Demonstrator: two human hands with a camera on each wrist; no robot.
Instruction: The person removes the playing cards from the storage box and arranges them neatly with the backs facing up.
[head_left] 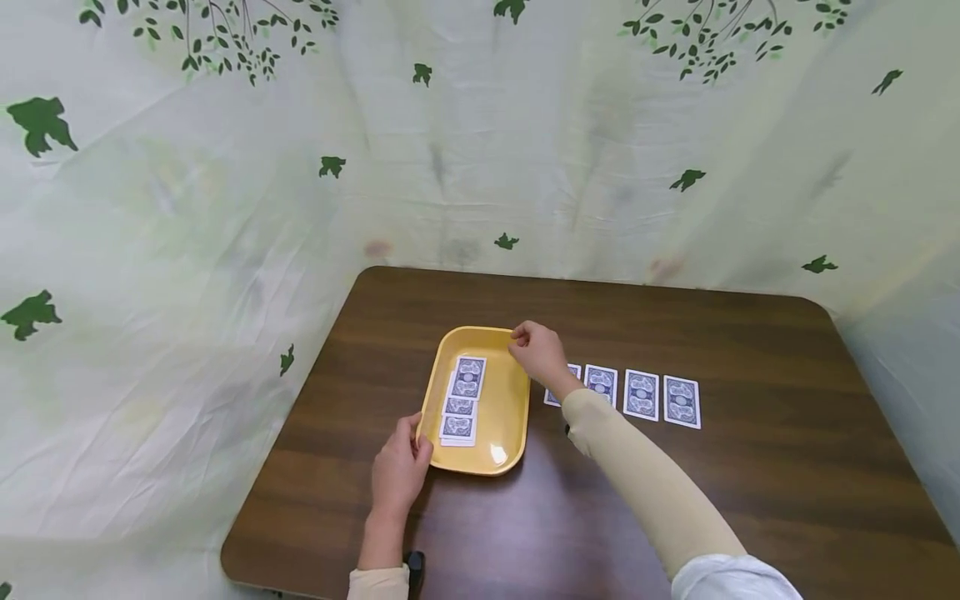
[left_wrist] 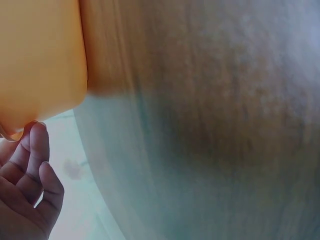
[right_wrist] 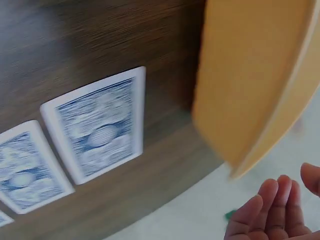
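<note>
A yellow tray (head_left: 491, 454) is near the middle of the table, with several blue-backed playing cards (head_left: 468, 379) overlapping in a column along its left side. My left hand (head_left: 401, 462) pinches the tray's lower left rim; in the left wrist view its fingers (left_wrist: 39, 145) meet the tray's edge. By the upper right corner of the tray is my right hand (head_left: 538, 350), its fingers loosely bent. In the right wrist view the thumb and fingers (right_wrist: 276, 200) are apart, with nothing seen between them, close to the tray wall (right_wrist: 250, 85).
Several more playing cards (head_left: 641, 394) lie face down in a row right of the tray, the leftmost partly hidden by my right arm. The brown wooden table (head_left: 787, 467) has rounded corners. A leaf-patterned cloth (head_left: 570, 167) hangs behind it.
</note>
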